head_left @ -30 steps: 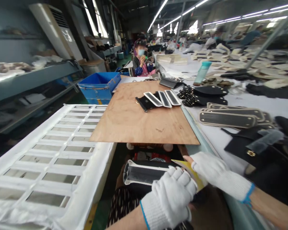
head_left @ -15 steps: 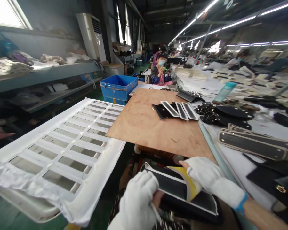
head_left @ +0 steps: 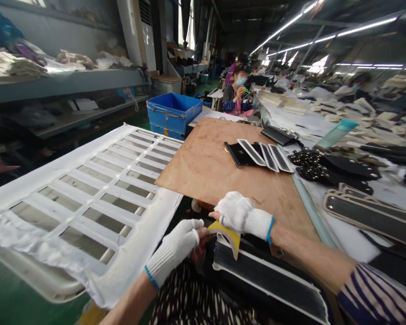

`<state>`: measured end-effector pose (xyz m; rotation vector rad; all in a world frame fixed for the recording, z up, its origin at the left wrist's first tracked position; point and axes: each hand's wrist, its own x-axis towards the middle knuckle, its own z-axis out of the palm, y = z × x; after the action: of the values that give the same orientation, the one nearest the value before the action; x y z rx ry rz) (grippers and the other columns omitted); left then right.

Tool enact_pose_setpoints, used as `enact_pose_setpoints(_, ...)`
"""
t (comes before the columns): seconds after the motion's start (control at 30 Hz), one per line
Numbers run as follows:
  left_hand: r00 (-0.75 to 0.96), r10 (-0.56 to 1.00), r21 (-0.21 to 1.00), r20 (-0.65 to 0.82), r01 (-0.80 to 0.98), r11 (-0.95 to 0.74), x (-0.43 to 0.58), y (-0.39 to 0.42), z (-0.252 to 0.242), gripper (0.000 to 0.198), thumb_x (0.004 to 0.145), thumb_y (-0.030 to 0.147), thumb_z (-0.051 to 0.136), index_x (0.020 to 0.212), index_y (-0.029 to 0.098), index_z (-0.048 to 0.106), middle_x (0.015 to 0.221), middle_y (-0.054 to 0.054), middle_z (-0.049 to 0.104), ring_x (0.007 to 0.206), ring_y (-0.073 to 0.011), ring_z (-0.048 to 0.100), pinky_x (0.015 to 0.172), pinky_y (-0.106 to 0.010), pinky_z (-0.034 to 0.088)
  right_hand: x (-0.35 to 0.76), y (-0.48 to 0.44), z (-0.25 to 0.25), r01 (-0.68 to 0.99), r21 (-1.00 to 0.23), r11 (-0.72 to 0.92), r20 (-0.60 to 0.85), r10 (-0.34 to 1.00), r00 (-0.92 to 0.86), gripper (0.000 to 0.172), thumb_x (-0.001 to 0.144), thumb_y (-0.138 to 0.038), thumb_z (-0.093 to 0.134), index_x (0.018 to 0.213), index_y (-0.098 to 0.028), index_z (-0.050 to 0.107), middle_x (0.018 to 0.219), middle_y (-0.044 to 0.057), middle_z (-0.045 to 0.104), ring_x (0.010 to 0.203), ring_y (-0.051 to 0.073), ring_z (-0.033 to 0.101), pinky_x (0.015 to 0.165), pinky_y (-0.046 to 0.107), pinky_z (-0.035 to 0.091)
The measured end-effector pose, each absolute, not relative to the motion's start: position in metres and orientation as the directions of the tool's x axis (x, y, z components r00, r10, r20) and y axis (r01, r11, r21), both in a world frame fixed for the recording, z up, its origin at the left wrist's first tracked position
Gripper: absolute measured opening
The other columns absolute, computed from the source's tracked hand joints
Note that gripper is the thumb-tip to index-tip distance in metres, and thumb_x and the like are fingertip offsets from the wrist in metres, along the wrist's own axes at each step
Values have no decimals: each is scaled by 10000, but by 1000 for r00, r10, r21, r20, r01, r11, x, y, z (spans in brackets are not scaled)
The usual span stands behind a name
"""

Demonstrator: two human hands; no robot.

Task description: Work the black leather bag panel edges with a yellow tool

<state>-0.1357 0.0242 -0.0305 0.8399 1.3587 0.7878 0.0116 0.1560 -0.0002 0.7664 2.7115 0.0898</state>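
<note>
Across my lap lies a long black panel [head_left: 269,273] with a whitish border, resting on darker black material. A curved strip of yellow backing paper [head_left: 226,232] stands up at its far left end. My right hand [head_left: 238,212], in a white fingertip-less glove with a blue cuff, is closed on the strip's upper edge. My left hand [head_left: 177,246], gloved alike, has its fingers closed at the strip's left end. What its fingertips grip is partly hidden, but the strip's end meets them.
A brown board [head_left: 203,158] ahead carries black pieces with white-edged strips [head_left: 269,157]. Left of it stands a white slotted frame [head_left: 98,189], with a blue bin [head_left: 172,115] behind. Stacked black straps [head_left: 368,214] and a bottle [head_left: 338,134] lie right. A masked person [head_left: 237,92] sits beyond.
The yellow strip has come away from the panel's middle toward its far left end. My right hand moved left with it, and my left hand shifted from the panel to the strip's end.
</note>
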Motion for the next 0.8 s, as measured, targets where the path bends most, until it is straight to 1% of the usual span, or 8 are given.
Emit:
enact_pose_setpoints(0.13,266,797,840,-542,144,523,-151,36,-23,246,619,413,591,584,169,581,507,-4,578,418,-131,518,439,-260,393,-10,160,-3,429,126,894,-311,447,-839,715,1010,-613,247,874,-179,798,843,110,774,799,256,707,864,384,436)
enact_pose_setpoints(0.23,300,758,814,-579,167,556,-150,37,-23,239,577,405,558,529,171,559,485,-5,553,401,-124,502,434,-264,396,-22,161,-4,418,121,900,-317,435,-843,731,1001,-638,231,875,-189,793,818,100,768,816,256,697,878,388,437)
enact_pose_setpoints(0.37,275,747,793,-605,132,594,-142,29,-26,276,571,456,535,526,184,536,483,-1,538,410,-121,503,442,-263,397,-34,158,0,368,131,920,-342,390,-855,737,982,-665,282,832,-156,793,790,136,755,809,281,685,819,412,466)
enact_pose_setpoints(0.5,258,752,792,-607,124,597,-137,24,-28,250,613,435,507,550,193,514,494,-2,547,423,-122,505,452,-264,387,-41,157,1,343,155,926,-368,376,-850,697,949,-665,390,765,-124,789,693,160,724,724,312,684,669,407,488)
enact_pose_setpoints(0.6,255,739,782,-623,180,597,-137,26,-28,213,621,390,496,554,188,519,493,1,539,419,-118,492,455,-265,382,-43,156,-1,341,165,925,-376,379,-846,645,934,-638,452,741,-123,788,660,161,716,674,324,687,612,408,488)
enact_pose_setpoints(0.8,240,699,730,-674,358,581,-137,36,-28,152,579,330,467,525,193,506,471,14,505,394,-103,455,439,-255,365,-39,151,-4,392,155,907,-365,421,-830,576,926,-585,491,754,-126,793,691,156,734,641,329,696,569,407,492)
